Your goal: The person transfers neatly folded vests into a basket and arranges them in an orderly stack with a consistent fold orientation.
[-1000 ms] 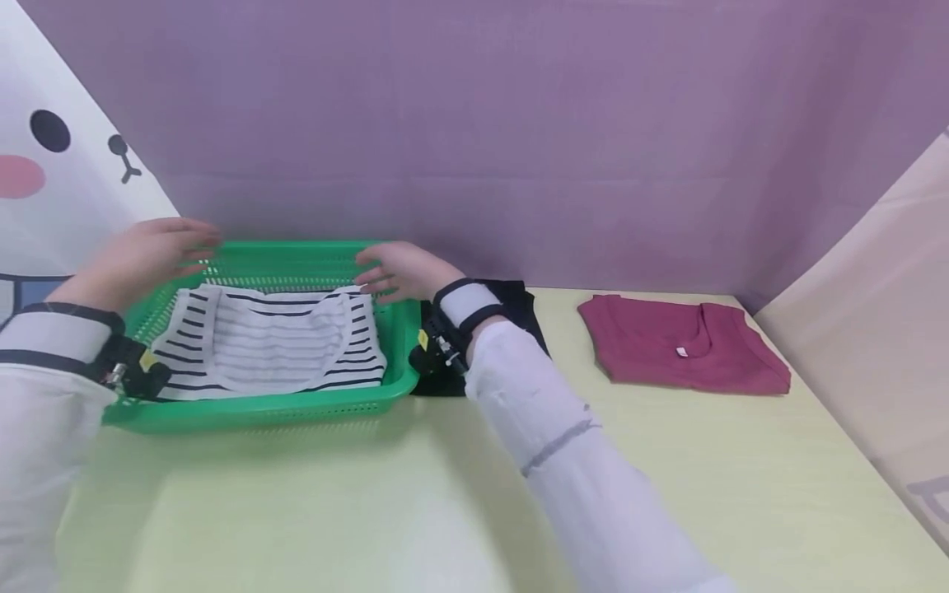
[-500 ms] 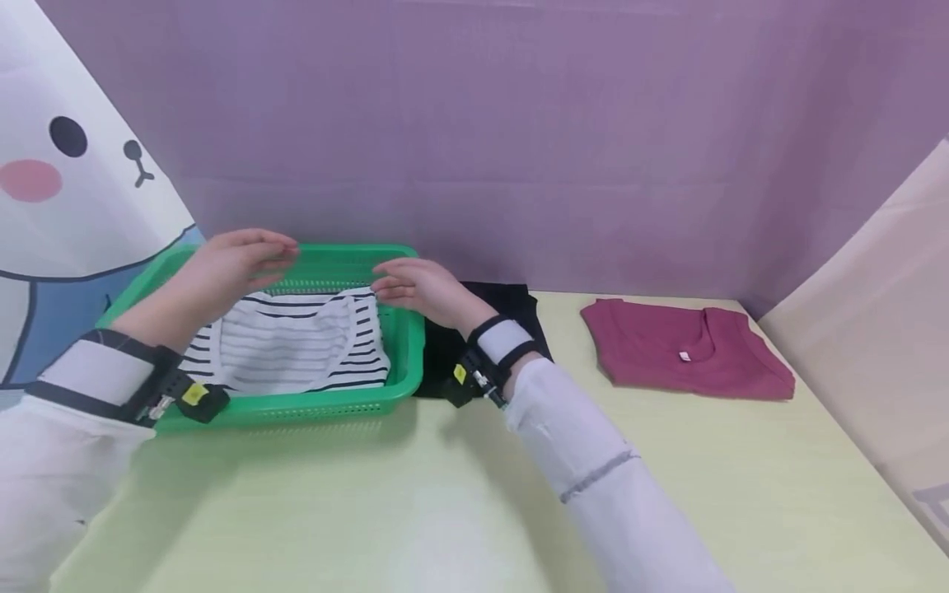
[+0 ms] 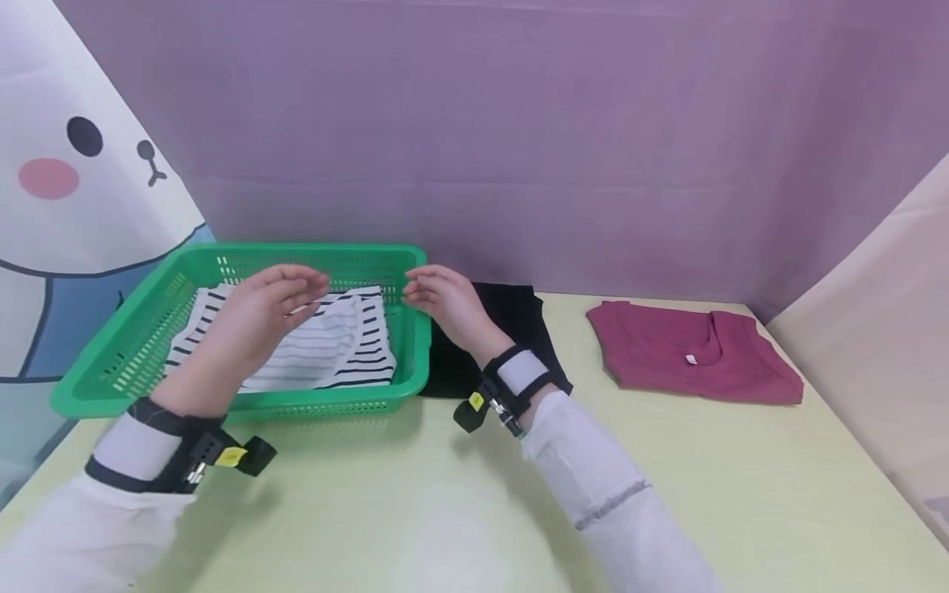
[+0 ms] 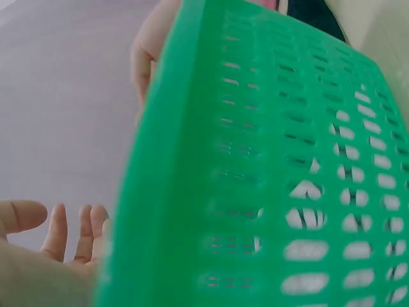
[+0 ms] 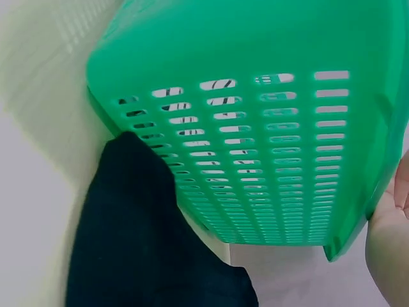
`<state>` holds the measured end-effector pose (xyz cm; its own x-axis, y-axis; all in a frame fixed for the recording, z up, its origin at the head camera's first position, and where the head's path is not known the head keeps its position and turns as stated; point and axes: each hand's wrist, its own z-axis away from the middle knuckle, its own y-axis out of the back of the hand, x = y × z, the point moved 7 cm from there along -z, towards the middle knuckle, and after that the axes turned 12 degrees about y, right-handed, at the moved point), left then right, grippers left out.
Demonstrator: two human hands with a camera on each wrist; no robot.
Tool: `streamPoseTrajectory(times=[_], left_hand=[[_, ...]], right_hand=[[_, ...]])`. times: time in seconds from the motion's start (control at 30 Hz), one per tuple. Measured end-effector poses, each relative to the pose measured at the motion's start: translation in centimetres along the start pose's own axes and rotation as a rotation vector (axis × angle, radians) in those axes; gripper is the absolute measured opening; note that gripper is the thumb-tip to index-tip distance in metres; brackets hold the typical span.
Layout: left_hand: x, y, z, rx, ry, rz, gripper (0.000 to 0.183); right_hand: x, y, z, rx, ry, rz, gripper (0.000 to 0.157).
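Observation:
A green plastic basket (image 3: 319,402) with slotted walls stands at the back left of the table, holding a folded white garment with black stripes (image 3: 366,354). Above the basket my left hand (image 3: 270,317) hovers, fingers extended and holding nothing. Over the basket's right rim is my right hand (image 3: 448,305), its fingers pointing left and also holding nothing. The left wrist view has the basket's front wall (image 4: 307,179) large across it, with the left hand (image 4: 57,262) beyond the rim. From the right wrist, the right hand (image 5: 390,236) shows at the rim's edge.
Folded black cloth (image 3: 519,329) lies against the basket's right side. Farther right, a folded maroon garment (image 3: 667,350) with a neckline and small white tag rests on the pale table (image 3: 445,511). A purple curtain (image 3: 519,148) hangs behind, and a cartoon-printed sheet (image 3: 44,222) is at left.
My left hand has moved right and down from the basket's left end to above its middle. The right hand has shifted slightly right and down. Basket and garments stay put while the view shifts a little.

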<state>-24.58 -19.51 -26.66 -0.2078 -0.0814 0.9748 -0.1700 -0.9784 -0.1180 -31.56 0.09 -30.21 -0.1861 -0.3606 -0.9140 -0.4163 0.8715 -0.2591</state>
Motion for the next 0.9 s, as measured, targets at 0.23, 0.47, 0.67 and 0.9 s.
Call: streamPoseTrajectory(times=[0.23, 0.47, 0.67, 0.9], left_hand=[[-1.0, -0.6, 0.6, 0.101, -0.099, 0.008, 0.011], [-1.9, -1.5, 1.2, 0.142, -0.126, 0.028, 0.012], [-2.0, -1.8, 1.9, 0.149, -0.184, 0.094, 0.011], [-1.9, -2.6, 2.1, 0.153, -0.205, 0.109, 0.015]], right_hand=[[0.2, 0.6, 1.0, 0.05, 0.036, -0.068, 0.022], [0.1, 0.6, 2.3, 0.052, 0.045, -0.127, 0.024], [0.0, 1.8, 3.5, 0.032, 0.045, -0.181, 0.023], [0.1, 3.3, 4.9, -0.001, 0.038, -0.201, 0.035]])
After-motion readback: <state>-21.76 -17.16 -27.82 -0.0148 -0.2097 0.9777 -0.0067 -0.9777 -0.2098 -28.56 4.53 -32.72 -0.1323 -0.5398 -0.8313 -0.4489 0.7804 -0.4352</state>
